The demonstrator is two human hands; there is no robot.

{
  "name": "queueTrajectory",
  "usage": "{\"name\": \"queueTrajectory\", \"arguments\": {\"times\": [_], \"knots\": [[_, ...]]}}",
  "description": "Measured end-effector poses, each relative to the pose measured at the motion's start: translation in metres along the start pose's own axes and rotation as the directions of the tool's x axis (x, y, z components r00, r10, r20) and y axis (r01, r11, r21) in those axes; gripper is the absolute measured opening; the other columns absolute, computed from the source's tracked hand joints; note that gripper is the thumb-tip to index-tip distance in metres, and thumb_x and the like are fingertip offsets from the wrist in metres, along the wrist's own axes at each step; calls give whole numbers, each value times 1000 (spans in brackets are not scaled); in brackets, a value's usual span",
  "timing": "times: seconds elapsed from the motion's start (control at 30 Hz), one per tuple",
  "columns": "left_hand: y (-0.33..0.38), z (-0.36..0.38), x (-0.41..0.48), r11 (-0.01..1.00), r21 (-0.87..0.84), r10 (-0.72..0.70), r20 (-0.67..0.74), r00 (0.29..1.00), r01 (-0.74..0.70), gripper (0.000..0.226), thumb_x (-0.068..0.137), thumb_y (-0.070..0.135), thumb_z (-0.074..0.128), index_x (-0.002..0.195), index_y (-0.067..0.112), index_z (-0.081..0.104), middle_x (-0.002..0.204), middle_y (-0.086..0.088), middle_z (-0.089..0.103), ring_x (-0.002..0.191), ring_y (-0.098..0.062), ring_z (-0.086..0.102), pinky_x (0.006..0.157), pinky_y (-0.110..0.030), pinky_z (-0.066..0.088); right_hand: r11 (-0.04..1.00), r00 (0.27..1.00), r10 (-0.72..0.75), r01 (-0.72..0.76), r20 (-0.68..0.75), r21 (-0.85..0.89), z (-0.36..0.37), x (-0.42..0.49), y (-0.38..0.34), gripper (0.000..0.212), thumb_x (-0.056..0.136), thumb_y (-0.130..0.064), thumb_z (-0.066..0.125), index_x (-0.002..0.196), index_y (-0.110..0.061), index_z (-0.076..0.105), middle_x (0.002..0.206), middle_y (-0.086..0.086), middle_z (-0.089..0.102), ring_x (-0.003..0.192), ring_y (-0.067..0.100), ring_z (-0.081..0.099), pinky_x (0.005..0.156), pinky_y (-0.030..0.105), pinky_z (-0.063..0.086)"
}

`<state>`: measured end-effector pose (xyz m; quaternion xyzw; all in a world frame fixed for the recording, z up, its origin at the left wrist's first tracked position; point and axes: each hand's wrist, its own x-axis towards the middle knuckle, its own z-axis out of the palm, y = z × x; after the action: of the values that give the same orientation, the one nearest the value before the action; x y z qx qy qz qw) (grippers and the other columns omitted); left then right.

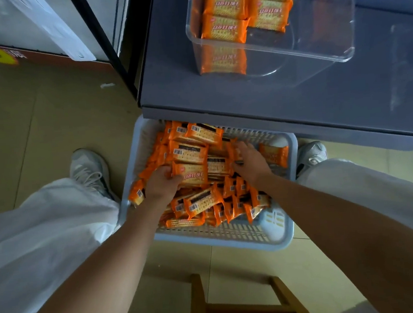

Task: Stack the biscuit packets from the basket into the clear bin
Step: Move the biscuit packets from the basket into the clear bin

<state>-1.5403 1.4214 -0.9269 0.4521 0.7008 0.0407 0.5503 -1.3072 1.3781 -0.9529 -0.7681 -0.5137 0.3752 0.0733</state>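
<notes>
While five orange biscuit packets [224, 28] are lying in the clear plastic bin [328, 45] on the grey surface [245, 95], left hand [161, 182] fingers are clamping one packet [192, 173]; right hand [251, 162] fingers are spreading over the pale slatted basket [277, 235].

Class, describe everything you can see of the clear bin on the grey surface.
The clear bin is a see-through, plastic-looking box with rounded corners and an open top. It stands upright on the grey surface, its far end cut off by the frame. Orange biscuit packets lie stacked in its left part; the right part looks empty. Neither hand touches it.
</notes>
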Motion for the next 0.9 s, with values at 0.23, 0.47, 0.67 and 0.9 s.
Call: {"name": "queueTrajectory", "arguments": {"times": [0.23,0.47,0.67,0.9], "knots": [[-14,4,16,996,92,-6,4,1000,6,15,88,19,65,100,11,61,86,-4,68,80,-25,68,79,-42,56,991,998,1,7,59,-135,16,29,8,68,85,0,59,145,-19,34,144,11,37,116,33,55,95,43,50],[-20,4,16,939,315,143,14,990,-140,24,88,29,65,101,9,65,94,-8,71,88,-25,66,75,-37,51,965,998,-5,-13,-68,-262,10,25,3,50,84,15,45,125,-13,58,125,15,56,94,31,66,81,38,56],[-19,4,10,878,437,225,-15,974,-196,26,86,35,65,99,13,66,99,-5,67,92,-23,63,71,-32,47,988,996,-13,-1,-89,-157,-15,17,7,27,87,-1,52,103,-19,64,91,2,69,84,20,66,75,36,56],[16,9,-21,831,435,387,-2,922,-347,33,86,25,68,117,17,63,119,-4,62,112,-21,56,89,-31,44,937,996,-63,35,69,348,-47,-10,-9,21,87,0,60,100,-17,61,93,3,64,88,16,64,80,31,55]]}}
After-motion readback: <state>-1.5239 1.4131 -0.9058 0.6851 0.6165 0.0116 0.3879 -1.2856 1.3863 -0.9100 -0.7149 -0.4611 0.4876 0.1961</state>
